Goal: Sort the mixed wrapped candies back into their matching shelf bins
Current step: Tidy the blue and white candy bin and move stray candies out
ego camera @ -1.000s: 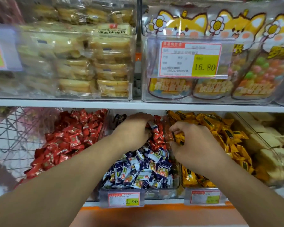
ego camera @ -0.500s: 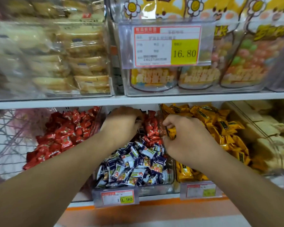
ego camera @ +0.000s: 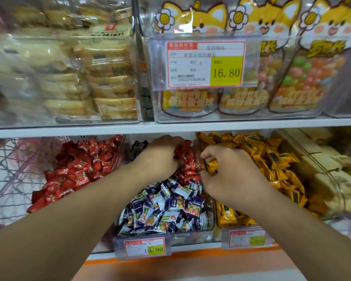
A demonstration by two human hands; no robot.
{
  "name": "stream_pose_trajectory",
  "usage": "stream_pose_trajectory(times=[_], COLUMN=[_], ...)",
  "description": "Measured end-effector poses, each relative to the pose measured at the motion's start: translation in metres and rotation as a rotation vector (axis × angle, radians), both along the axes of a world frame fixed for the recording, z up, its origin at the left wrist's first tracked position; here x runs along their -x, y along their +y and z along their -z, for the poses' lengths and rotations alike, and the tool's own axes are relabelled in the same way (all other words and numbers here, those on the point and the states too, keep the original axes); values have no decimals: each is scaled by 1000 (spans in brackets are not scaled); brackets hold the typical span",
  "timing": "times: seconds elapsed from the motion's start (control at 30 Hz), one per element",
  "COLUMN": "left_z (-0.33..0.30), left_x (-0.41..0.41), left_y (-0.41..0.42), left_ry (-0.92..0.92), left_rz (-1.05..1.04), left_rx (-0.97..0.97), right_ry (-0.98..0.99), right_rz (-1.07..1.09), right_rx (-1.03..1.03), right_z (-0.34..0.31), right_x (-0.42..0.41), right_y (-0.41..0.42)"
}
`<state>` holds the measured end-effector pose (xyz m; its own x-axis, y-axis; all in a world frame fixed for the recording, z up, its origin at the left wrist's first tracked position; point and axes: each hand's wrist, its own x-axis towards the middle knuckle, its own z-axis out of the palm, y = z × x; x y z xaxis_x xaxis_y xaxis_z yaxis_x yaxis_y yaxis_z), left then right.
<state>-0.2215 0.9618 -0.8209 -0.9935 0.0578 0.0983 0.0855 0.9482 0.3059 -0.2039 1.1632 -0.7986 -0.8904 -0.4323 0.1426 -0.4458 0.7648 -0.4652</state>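
Three clear bins stand side by side on the lower shelf. The left bin holds red candies [ego camera: 77, 171]. The middle bin [ego camera: 190, 234] holds blue-and-white candies [ego camera: 166, 207] in front and stray red candies [ego camera: 187, 169] at the back. The right bin holds yellow candies [ego camera: 272, 159]. My left hand [ego camera: 160, 157] reaches into the back of the middle bin, its fingers curled into the stray red candies. My right hand [ego camera: 229, 173] grips a yellow candy [ego camera: 211, 166] at the divider between the middle and right bins.
A white shelf board [ego camera: 109, 129] hangs low just above both hands. Above it stand clear bins of pale cakes [ego camera: 101, 78] and bagged sweets [ego camera: 292, 78]. Price tags [ego camera: 144, 247] clip to the bin fronts. A wire basket [ego camera: 10, 175] is at left, pale bars [ego camera: 328, 171] at right.
The view has shifted slightly. Both hands stay at the back of the middle bin; my right hand keeps hold of the yellow candy and my left hand digs on among the red candies.
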Motion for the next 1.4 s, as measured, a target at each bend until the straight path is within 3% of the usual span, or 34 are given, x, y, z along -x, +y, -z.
stream_pose_trajectory(times=[0.2, 0.57, 0.83, 1.17, 1.3, 1.4], left_z=[24, 24, 0, -12, -14, -16], left_x=[40, 19, -6, -61, -76, -84], left_y=[7, 7, -4, -12, -11, -14], left_ry=[-112, 80, 138, 76, 40, 21], left_rz=[117, 149, -128, -117, -144, -140], left_rx=[69, 43, -331, -888, -1082, -1180], right_ry=[19, 43, 12, 61, 79, 83], right_rz=[-12, -11, -10, -4, -162, -162], right_rx=[-4, -2, -2, -55, 31, 133], right_z=[2, 3, 3, -4, -7, -7], right_x=[4, 4, 3, -7, -21, -28], right_y=[4, 0, 0, -8, -24, -34])
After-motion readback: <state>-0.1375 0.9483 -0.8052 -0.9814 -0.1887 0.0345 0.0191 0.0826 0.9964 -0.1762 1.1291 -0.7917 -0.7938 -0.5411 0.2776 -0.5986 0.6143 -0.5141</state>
